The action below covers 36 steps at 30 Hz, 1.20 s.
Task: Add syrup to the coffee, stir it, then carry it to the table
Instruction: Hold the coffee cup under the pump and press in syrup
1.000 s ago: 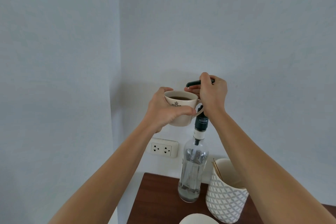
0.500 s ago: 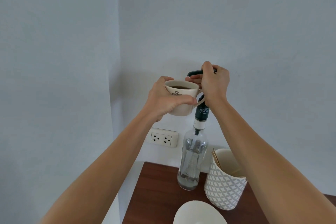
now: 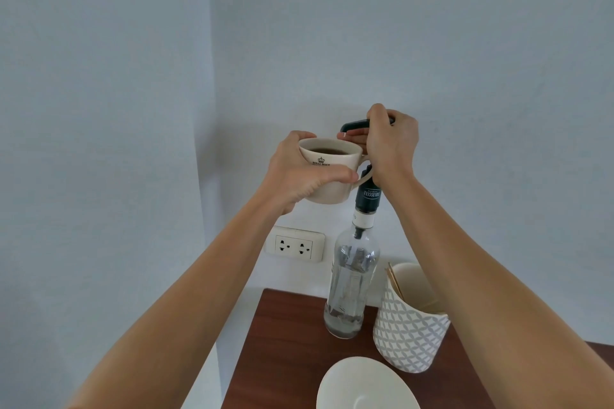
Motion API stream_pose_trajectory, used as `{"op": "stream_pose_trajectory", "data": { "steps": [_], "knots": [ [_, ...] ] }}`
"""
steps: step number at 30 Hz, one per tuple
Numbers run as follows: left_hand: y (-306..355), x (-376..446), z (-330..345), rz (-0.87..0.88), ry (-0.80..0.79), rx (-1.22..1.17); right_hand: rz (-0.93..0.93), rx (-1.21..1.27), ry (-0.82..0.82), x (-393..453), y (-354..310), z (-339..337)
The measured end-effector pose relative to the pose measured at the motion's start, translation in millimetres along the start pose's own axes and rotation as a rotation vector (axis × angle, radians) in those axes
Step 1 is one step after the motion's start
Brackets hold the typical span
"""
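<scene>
A cream cup (image 3: 332,173) with dark coffee in it is held up in the air by my left hand (image 3: 299,173), which wraps its side. The cup's rim sits just under the dark spout of the pump (image 3: 354,125) on a clear glass syrup bottle (image 3: 352,279). My right hand (image 3: 390,143) is closed over the pump head, hiding most of it. The bottle stands upright on a dark wooden counter (image 3: 282,342) and holds only a little clear liquid at the bottom.
A white patterned holder (image 3: 408,335) with thin wooden sticks stands right of the bottle. A white saucer (image 3: 362,385) lies at the counter's near edge. A wall socket (image 3: 295,244) sits behind on the pale wall; the counter's left edge meets the corner.
My view has tilted down a little, so more of the saucer and counter shows. The pump head under my right hand sits slightly higher above the bottle neck. The cup stays under the spout.
</scene>
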<state>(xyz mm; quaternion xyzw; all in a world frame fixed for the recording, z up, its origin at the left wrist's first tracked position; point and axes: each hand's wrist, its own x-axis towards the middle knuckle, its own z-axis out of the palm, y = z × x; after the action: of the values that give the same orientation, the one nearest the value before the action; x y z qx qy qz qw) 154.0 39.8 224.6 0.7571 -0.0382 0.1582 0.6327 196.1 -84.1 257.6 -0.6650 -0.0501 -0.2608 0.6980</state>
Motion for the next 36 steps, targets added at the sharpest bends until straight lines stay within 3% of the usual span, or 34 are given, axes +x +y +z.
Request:
{"op": "stream_pose_trajectory", "data": {
  "steps": [15, 36],
  "knots": [
    [-1, 1, 0, -0.008, -0.012, -0.025, -0.054, -0.039, -0.007, 1, 5, -1],
    [7, -4, 2, -0.033, -0.040, -0.021, 0.014, 0.023, -0.030, -2, -6, -5]
  ]
}}
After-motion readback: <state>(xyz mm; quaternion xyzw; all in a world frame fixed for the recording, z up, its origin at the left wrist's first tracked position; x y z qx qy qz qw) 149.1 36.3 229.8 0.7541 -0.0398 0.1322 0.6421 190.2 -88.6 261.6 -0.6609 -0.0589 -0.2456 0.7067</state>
